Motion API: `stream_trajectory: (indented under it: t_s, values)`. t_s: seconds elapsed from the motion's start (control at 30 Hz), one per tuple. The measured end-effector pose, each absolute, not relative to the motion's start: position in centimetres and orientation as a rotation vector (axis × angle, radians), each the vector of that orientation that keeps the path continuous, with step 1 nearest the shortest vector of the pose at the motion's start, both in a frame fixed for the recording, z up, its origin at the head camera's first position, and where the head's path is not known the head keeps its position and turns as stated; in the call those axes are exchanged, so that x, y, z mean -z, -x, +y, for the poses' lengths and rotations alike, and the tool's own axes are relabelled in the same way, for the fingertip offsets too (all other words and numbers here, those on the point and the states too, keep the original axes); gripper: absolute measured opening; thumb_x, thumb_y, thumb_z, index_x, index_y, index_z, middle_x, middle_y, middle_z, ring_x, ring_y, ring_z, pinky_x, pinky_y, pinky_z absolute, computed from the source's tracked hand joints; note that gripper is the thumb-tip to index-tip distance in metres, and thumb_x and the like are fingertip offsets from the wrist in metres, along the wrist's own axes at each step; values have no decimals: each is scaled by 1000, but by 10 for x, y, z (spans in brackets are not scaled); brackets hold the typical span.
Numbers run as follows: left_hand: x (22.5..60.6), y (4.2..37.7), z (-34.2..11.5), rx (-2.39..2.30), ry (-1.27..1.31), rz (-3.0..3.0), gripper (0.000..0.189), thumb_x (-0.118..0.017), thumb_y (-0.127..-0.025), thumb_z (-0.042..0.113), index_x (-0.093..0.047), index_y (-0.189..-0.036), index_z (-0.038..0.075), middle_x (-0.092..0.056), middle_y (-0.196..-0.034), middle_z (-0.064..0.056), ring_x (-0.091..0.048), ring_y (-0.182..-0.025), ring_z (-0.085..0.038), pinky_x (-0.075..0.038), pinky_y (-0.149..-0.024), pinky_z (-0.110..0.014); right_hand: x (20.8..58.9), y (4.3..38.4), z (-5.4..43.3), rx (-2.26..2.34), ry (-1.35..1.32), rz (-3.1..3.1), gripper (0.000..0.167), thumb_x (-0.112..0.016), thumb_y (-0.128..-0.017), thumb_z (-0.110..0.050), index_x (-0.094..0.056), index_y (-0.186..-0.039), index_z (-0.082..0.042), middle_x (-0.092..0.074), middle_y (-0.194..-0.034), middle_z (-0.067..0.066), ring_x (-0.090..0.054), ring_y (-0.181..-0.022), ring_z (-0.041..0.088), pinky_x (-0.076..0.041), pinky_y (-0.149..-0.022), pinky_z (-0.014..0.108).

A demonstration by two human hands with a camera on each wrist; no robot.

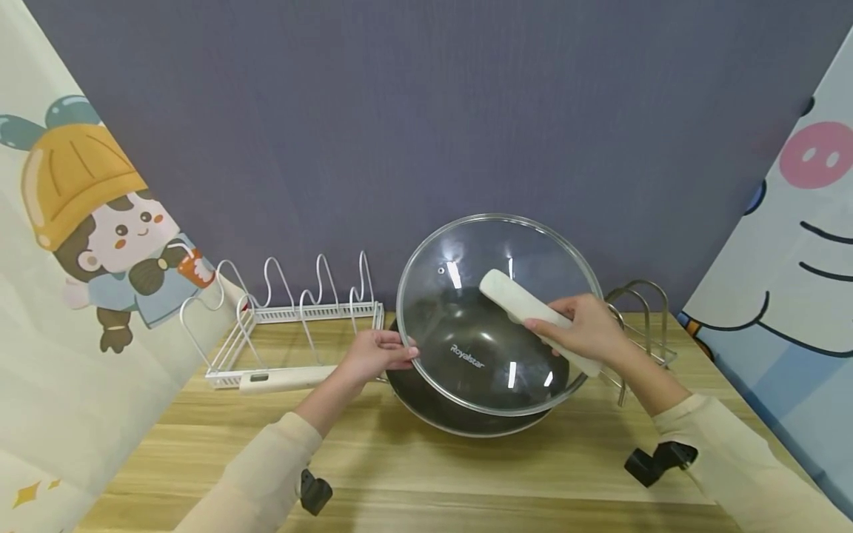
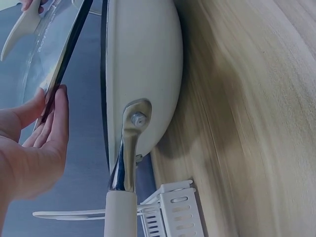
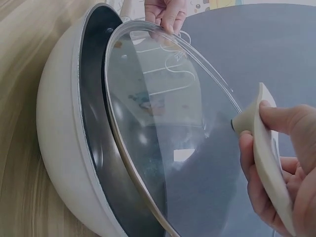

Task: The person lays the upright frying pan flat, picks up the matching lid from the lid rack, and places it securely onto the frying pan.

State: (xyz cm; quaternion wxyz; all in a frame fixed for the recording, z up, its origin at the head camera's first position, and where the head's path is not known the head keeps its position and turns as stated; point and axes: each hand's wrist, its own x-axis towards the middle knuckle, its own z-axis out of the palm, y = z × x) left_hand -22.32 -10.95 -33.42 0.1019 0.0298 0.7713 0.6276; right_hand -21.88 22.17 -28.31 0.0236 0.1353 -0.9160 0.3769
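Observation:
A round glass lid with a metal rim and "Royalstar" lettering is held tilted above a dark-lined wok. My right hand grips the lid's long cream handle, thumb on one side and fingers on the other. At the lid's left edge, my left hand pinches the rim between thumb and fingers. The left wrist view has the wok's pale outer wall resting on the wood, with the lid apart from its rim. The wok's cream handle points left, under my left forearm.
A white wire rack with upright loops stands at the left, behind the wok handle. To the right is a metal wire rack, partly behind my right hand. A dark grey panel rises behind the wooden table.

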Motion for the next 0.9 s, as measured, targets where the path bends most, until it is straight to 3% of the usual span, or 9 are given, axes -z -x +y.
stream_trajectory:
  t_s: [0.37, 0.9]
  values:
    - [332, 221, -110, -1869, -38, 2245, 31, -67, -86, 2, -62, -114, -11, -70, -106, -24, -73, -75, -14, -60, -80, -30, 285, 224, 224, -1195, -431, -2872, 56, -71, -85, -40, -65, -112, 8, -72, -74, 12, -69, -56, 23, -55, -50, 31]
    - [331, 217, -112, -1901, -37, 2228, 32, -65, -86, -1, -60, -115, -14, -69, -108, -25, -73, -78, -13, -60, -79, -28, 284, 232, 224, -1259, -408, -2939, 59, -76, -80, -40, -65, -113, 7, -73, -74, 9, -68, -57, 17, -56, -55, 30]
